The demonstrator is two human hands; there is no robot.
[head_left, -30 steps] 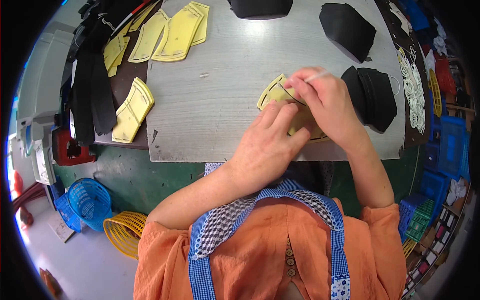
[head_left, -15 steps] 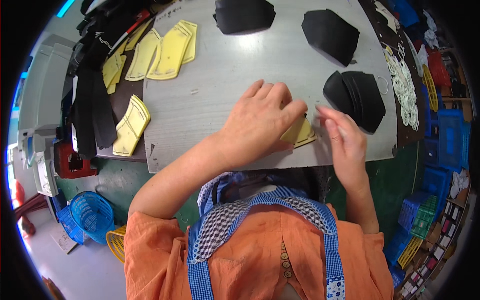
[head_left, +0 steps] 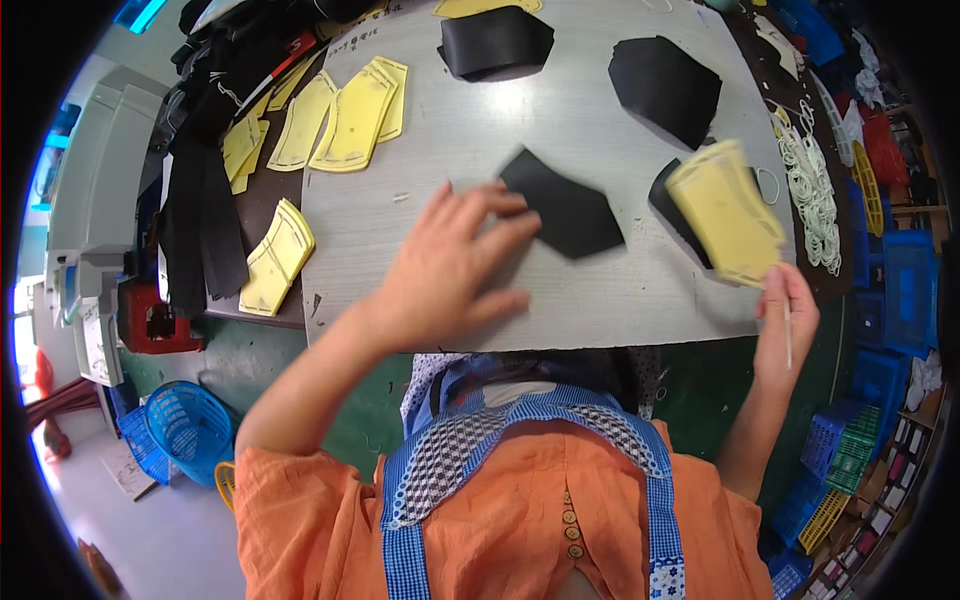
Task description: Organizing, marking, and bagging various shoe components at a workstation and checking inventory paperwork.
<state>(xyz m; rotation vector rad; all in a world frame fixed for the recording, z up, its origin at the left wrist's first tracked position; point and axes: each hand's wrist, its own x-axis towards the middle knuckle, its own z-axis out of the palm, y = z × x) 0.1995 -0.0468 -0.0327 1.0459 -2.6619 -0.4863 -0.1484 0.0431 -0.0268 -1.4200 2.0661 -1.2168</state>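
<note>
In the middle of the table lies a black cut piece (head_left: pixel 566 208) with angled edges. My left hand (head_left: pixel 447 255) is at its left edge, fingertips touching or just over it, thumb stretched apart; motion blurs it slightly. At the right, my right hand (head_left: pixel 787 312) pinches the lower corner of a yellow pattern template (head_left: pixel 722 210) with dark marks along its edges. A thin white stick (head_left: pixel 788 338), perhaps a pen, pokes down from the same hand. Behind the raised template, a stack of black pieces (head_left: pixel 677 215) is partly hidden.
Two more black stacks lie at the back, one in the middle (head_left: pixel 497 45) and one at the right (head_left: pixel 666 90). Yellow templates (head_left: pixel 357 115) rest at the left. Pale cord (head_left: pixel 808 190) hangs along the right edge. Blue baskets (head_left: pixel 185 430) stand on the floor.
My right hand has moved right and lifted the yellow template off the middle. My left hand has drawn back left, and the black piece now shows uncovered. The view has shifted slightly.
</note>
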